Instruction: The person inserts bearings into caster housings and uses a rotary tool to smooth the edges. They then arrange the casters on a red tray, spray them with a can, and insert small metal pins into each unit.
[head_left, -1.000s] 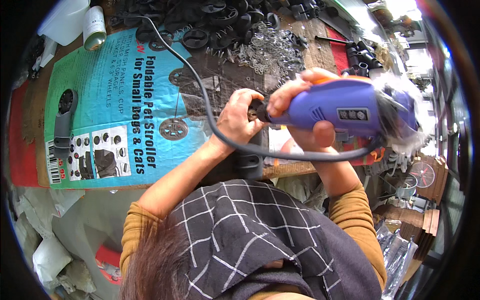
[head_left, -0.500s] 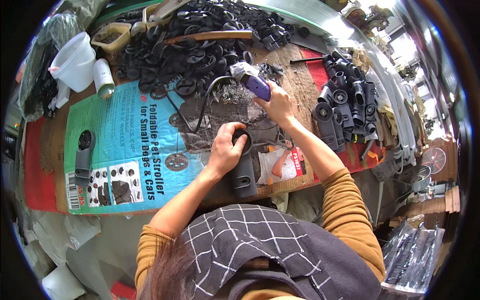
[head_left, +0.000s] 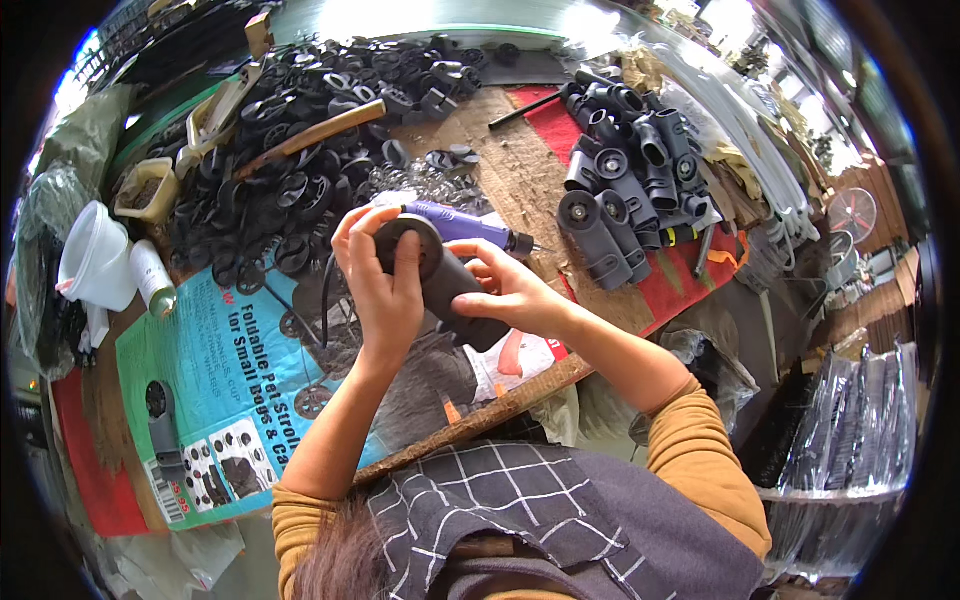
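Observation:
My left hand (head_left: 378,270) and my right hand (head_left: 522,298) both grip a black plastic bracket (head_left: 455,290) with a round end, raised above the table. The left thumb presses on the round end, while the right fingers hold the lower, straight end. Just behind the hands lies a purple electric screwdriver (head_left: 460,222), its bit pointing right and its black cord (head_left: 328,300) running down to the left. Small shiny screws (head_left: 405,182) are heaped beyond it. Another dark bracket (head_left: 163,425) lies alone at the left on the printed blue cardboard (head_left: 225,340).
A big pile of black round plastic parts (head_left: 300,205) covers the far left, with a wooden-handled tool (head_left: 320,130) on top. Several grey-black brackets (head_left: 620,215) are stacked at the right. A white bucket (head_left: 95,260), spray can (head_left: 152,275) and yellowish tub (head_left: 150,190) stand left.
My right hand has let go of the screwdriver, which now lies on the table, and has taken hold of the bracket. The bracket is lifted and tilted in both hands. The view has turned right.

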